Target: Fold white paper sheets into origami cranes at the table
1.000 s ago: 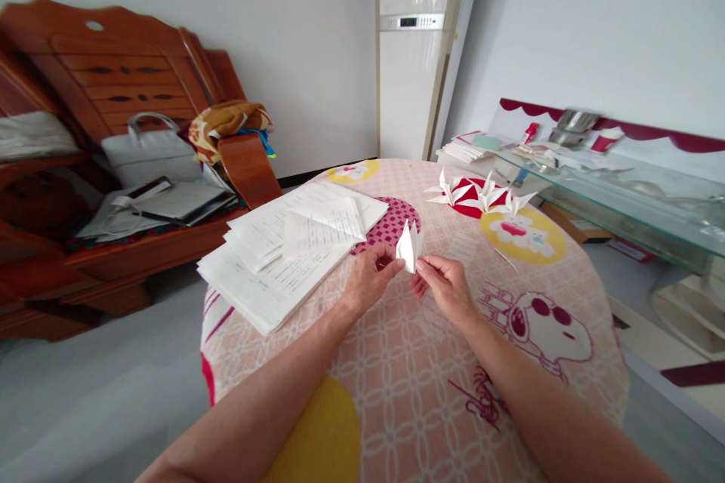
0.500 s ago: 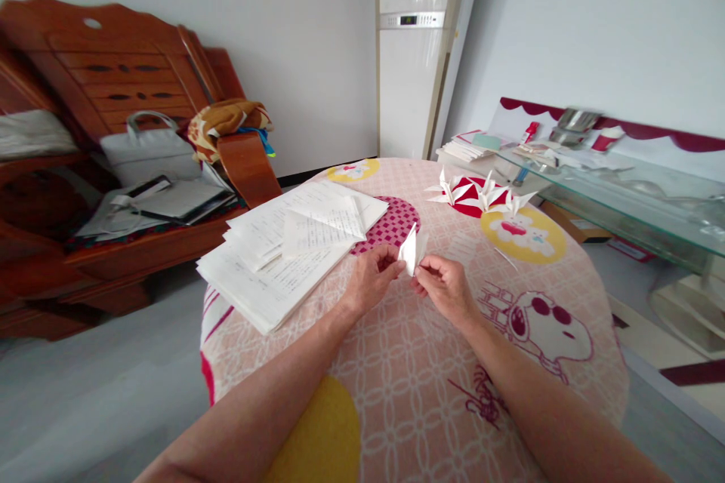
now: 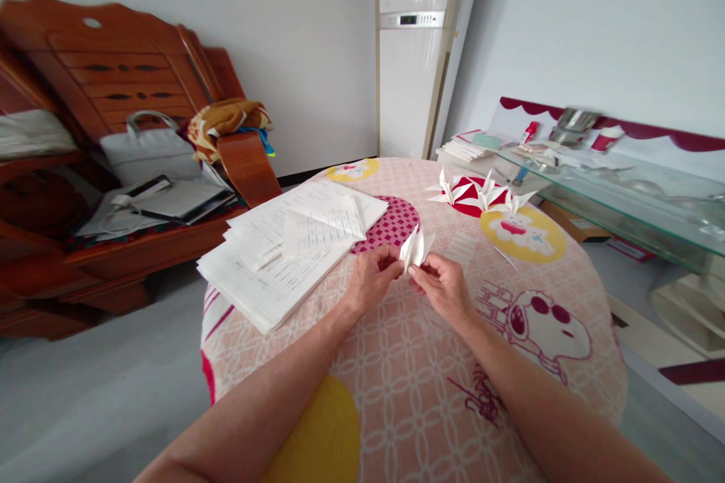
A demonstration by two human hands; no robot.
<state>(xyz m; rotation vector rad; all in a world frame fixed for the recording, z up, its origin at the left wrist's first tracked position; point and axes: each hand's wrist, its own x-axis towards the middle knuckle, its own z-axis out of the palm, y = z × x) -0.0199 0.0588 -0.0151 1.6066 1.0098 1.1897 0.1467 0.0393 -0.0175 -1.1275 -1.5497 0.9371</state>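
Observation:
Between my two hands a small folded white paper piece [image 3: 415,247], pointed at the top, is held above the table. My left hand [image 3: 374,277] pinches its left side between thumb and fingers. On the other side, my right hand [image 3: 440,283] grips its lower right part, thumb in front. The lower edge of the fold is partly hidden by my fingers. Several finished white paper cranes [image 3: 487,195] stand farther back on the right. To the left lies a stack of written paper sheets [image 3: 277,302], with a folded sheet [image 3: 320,230] on top.
A patterned cloth covers the round table [image 3: 390,407]. A thin white strip [image 3: 506,258] lies right of my hands. Beyond the right edge is a glass shelf [image 3: 634,200] with clutter; a wooden bench [image 3: 130,256] with a bag stands left.
The folded paper has spread wider, with more points showing on its right. My right thumb and fingers have shifted slightly left along its base. My left hand stays nearly still.

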